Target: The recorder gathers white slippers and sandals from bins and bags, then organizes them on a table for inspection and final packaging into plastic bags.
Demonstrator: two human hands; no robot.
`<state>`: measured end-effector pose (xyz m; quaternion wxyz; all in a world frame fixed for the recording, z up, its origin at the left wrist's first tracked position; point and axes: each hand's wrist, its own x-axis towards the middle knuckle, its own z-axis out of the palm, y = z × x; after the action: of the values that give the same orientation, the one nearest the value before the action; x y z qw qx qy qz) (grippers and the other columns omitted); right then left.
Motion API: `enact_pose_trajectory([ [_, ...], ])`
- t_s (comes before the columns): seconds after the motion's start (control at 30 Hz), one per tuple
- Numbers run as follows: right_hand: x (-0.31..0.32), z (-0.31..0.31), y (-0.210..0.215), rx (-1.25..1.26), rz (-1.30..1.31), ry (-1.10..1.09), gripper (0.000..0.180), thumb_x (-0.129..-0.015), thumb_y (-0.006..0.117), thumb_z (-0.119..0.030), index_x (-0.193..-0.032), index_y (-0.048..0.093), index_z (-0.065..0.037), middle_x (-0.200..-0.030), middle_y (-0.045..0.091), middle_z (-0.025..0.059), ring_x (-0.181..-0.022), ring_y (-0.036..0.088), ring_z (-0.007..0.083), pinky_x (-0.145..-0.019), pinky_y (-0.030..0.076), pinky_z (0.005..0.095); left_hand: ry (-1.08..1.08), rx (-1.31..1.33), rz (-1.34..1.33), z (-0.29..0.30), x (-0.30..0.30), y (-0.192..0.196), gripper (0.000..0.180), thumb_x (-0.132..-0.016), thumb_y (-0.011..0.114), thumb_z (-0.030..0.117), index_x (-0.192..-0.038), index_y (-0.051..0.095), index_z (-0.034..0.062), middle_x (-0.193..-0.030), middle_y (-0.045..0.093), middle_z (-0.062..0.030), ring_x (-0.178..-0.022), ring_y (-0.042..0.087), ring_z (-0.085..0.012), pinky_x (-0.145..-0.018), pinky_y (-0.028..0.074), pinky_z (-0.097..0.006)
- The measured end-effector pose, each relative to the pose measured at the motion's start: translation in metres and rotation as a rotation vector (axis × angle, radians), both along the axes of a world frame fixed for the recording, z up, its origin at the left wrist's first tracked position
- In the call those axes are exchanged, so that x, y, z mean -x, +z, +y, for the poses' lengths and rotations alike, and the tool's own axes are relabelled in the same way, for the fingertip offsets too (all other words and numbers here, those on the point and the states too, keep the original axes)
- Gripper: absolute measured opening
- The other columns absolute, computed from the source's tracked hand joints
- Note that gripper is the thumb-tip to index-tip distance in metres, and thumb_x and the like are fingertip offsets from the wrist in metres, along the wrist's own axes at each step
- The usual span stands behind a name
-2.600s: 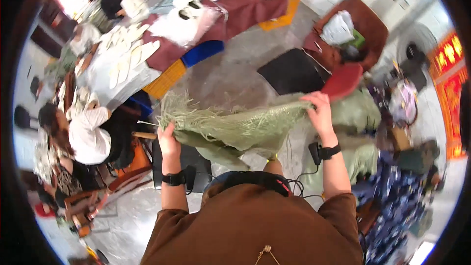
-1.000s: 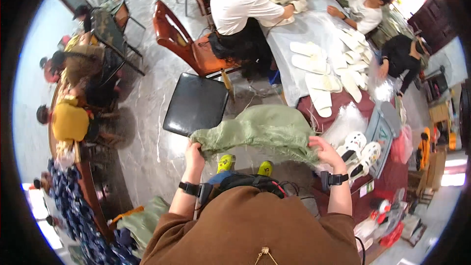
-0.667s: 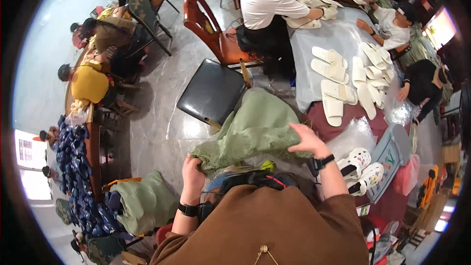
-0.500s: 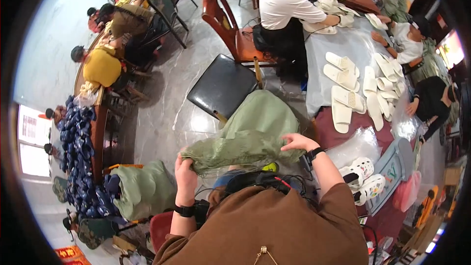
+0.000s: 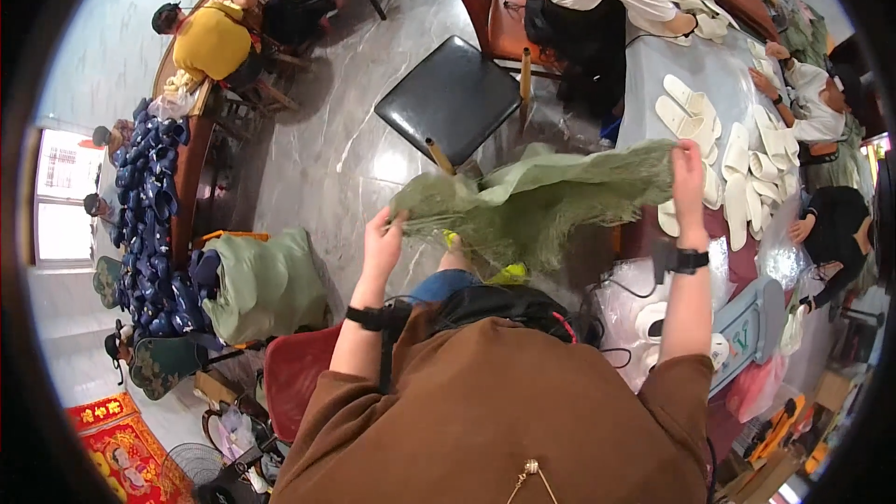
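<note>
A green woven sack (image 5: pixel 569 191) with frayed threads along its near edge is stretched out in the air before me. My left hand (image 5: pixel 382 238) is closed on its left end, a little lower and nearer to me. Farther out and higher, my right hand (image 5: pixel 688 177) grips the right end. The cloth billows between the two hands, its middle sagging. Just beyond it is a black square chair seat (image 5: pixel 448 98) with wooden posts beside it.
On the right, a table bears several pairs of cream slippers (image 5: pixel 686 112) and clear plastic bags. To the left are a filled green sack (image 5: pixel 266 285), a red chair (image 5: pixel 301 378) and a heap of dark blue shoes (image 5: pixel 154 215). Several people sit at the tables.
Both hands have risen and moved apart, the right one farther out to the right. The sack, which hung down toward the chair, is now lifted and spread wide. My view has shifted somewhat.
</note>
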<state>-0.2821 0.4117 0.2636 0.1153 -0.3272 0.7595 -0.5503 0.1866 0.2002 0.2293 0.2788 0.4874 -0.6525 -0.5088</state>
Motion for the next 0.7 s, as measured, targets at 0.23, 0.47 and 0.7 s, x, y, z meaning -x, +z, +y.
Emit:
enact_pose_trajectory([
  [0.23, -0.017, 0.049, 0.011, -0.418, 0.140, 0.327, 0.026, -0.075, 0.063, -0.010, -0.099, 0.060, 0.000, -0.090, 0.063, 0.0080, -0.086, 0.059, 0.0200, -0.078, 0.045, 0.0300, 0.193, -0.189, 0.203, -0.009, -0.001, -0.047, 0.018, -0.089, 0.059, 0.009, -0.103, 0.066, 0.0001, -0.089, 0.066, 0.0002, -0.080, 0.055, -0.0067, -0.070, 0.044, -0.023],
  [0.47, -0.002, 0.045, -0.040, -0.471, -0.072, 0.342, 0.018, -0.077, 0.059, -0.008, -0.093, 0.064, -0.002, -0.083, 0.063, 0.0052, -0.079, 0.059, 0.0161, -0.071, 0.047, 0.0282, 0.416, -0.439, 0.287, -0.020, -0.027, -0.085, 0.017, -0.087, 0.056, 0.003, -0.100, 0.066, 0.0007, -0.092, 0.067, -0.0032, -0.079, 0.059, -0.0122, -0.072, 0.046, -0.025],
  [0.7, 0.028, -0.027, -0.095, -0.184, -0.636, 0.064, 0.022, -0.086, 0.051, -0.008, -0.105, 0.061, -0.005, -0.089, 0.061, 0.0006, -0.081, 0.054, 0.0108, -0.072, 0.044, 0.0254, 0.597, -0.694, 0.401, -0.034, 0.018, -0.099, 0.018, -0.089, 0.046, 0.009, -0.103, 0.056, 0.0018, -0.101, 0.060, -0.0102, -0.093, 0.058, -0.0260, -0.078, 0.050, -0.039],
])
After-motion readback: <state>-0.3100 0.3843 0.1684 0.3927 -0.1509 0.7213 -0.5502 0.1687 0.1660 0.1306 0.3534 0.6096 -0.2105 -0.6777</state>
